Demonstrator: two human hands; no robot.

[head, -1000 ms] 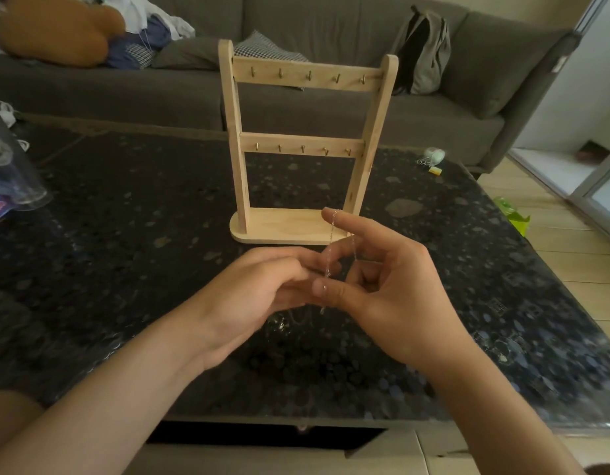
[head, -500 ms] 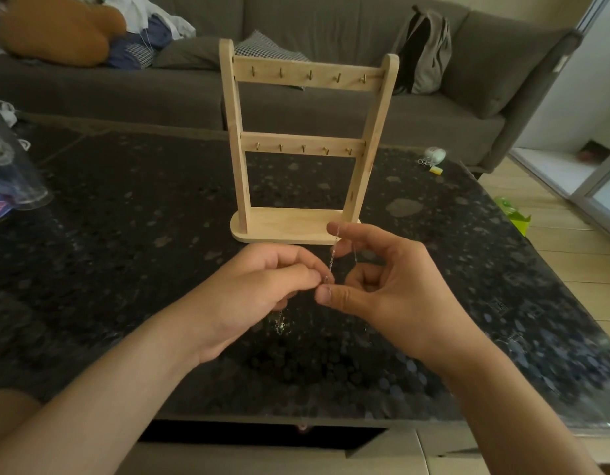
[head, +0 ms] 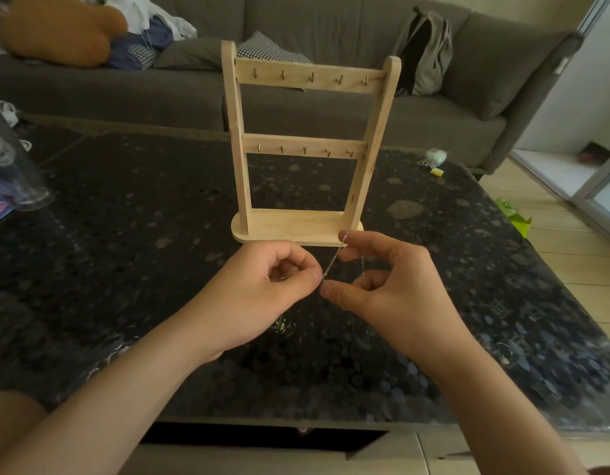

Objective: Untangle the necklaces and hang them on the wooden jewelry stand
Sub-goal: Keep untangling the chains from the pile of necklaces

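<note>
A person's two bare hands worked over a dark speckled table (head: 125, 234), seen from above and behind. The left hand (head: 262, 293) was curled, its thumb and forefinger pinching a thin silver necklace chain (head: 331, 264) at one spot. The right hand (head: 396, 293) sat just right of it, fingers bent, nipping the same chain higher up, so a short length ran taut and slanted between the two hands. That stretch looked deliberate: pulling it straight probably made any knot easier to find. A second strand (head: 362, 265) hung loose inside the right hand's curl, and a small tangle (head: 281, 325) dangled below the left hand, close to the tabletop; whether it touched could not be told.

Just beyond the hands stood the wooden jewelry stand (head: 296, 224), upright, with two crossbars of small brass hooks (head: 312, 77), all bare. Nothing was hung yet, so the work appeared to be at the untangling stage.

Behind the table lay a grey sofa (head: 331, 111) with a grey backpack (head: 423, 53) on it.
</note>
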